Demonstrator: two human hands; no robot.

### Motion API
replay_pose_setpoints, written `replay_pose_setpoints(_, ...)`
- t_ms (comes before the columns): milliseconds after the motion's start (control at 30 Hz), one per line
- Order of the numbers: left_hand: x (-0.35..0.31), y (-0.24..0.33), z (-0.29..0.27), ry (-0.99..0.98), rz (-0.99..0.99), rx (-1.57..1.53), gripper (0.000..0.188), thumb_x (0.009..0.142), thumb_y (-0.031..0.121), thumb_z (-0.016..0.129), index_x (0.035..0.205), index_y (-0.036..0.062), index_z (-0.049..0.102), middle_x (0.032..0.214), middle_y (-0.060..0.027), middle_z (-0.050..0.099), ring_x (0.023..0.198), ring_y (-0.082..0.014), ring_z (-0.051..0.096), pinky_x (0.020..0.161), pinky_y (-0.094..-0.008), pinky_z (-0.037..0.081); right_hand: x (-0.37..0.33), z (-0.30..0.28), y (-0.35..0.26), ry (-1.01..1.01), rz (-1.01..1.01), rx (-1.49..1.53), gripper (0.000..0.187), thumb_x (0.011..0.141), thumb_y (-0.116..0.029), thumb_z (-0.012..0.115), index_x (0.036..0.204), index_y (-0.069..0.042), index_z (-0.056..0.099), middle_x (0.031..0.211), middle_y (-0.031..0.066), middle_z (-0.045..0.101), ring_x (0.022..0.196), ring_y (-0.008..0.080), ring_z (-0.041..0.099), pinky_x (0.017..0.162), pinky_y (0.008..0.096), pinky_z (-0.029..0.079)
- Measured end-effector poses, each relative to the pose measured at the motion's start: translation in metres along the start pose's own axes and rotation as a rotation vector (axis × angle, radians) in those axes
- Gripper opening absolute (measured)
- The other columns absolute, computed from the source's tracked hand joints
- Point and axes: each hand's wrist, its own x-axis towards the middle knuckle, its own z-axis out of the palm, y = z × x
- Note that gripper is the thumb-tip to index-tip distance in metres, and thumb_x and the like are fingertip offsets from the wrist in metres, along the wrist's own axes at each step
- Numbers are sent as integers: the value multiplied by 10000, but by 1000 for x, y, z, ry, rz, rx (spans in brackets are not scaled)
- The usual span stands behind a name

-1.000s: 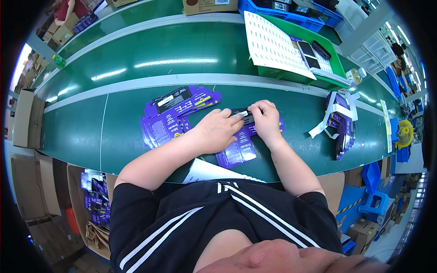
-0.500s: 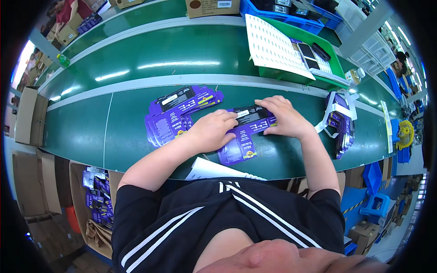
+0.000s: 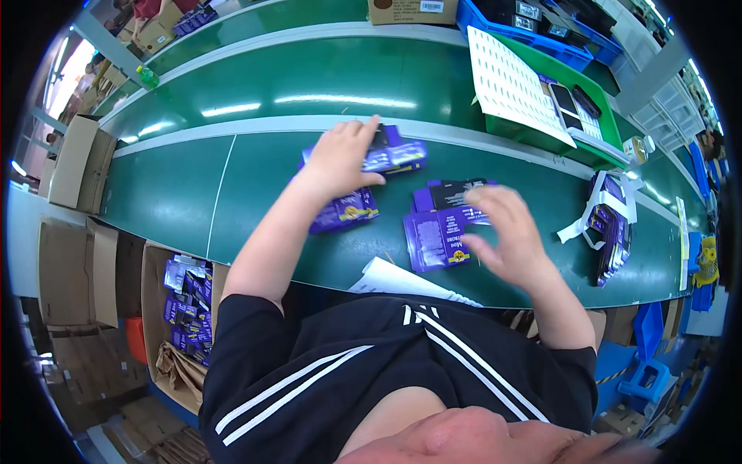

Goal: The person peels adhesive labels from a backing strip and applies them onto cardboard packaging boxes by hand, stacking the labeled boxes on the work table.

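Observation:
My left hand [image 3: 338, 161] lies over a stack of flat purple cartons [image 3: 349, 210] on the left, with thumb and forefinger spread apart; it hides part of the stack, whose upper edge is blurred. Right of that stack lies another flat, unfolded purple carton [image 3: 434, 238] with a black panel along its far side. Over its right end hovers my right hand [image 3: 506, 236], slightly blurred, thumb and fingers apart; whether the fingertips touch the cardboard I cannot tell.
A bundle of purple cartons tied with a white strap [image 3: 610, 220] stands at the right. White paper [image 3: 402, 282] lies at the near table edge. Behind are a green bin [image 3: 533, 135] with phones and a blue crate [image 3: 495, 31]. An open cardboard box [image 3: 158, 309] of cartons sits below left.
My left hand has left the middle carton and moved left onto the stack. My right hand has loosened from the carton's far edge and come nearer me. The view has shifted left.

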Motion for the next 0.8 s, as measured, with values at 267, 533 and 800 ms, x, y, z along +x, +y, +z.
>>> replay_pose_setpoints(267,-58,99,-26,-288,368,-415,521,765,336,783,1166,44,623,1122,-123,642,1014,-301,600,910,-400,464,-95,22,-16,-335,352,295,380,743,-81,774,1108,-82,668,997,59,644,899,258,608,849,359,488)
replay_pose_setpoints(533,-79,126,6,-403,495,-282,204,868,269,677,926,73,658,958,-67,686,909,-289,629,818,-398,484,-105,47,-24,-244,359,317,249,753,-11,753,988,-71,697,887,40,626,789,226,600,763,329,494)
replay_pose_setpoints(800,-76,119,6,-529,332,-402,176,887,238,653,921,67,681,977,-76,698,921,-300,634,838,-398,492,-99,31,-27,-197,-64,315,135,785,-2,736,893,-70,691,865,37,631,739,210,578,744,331,493)
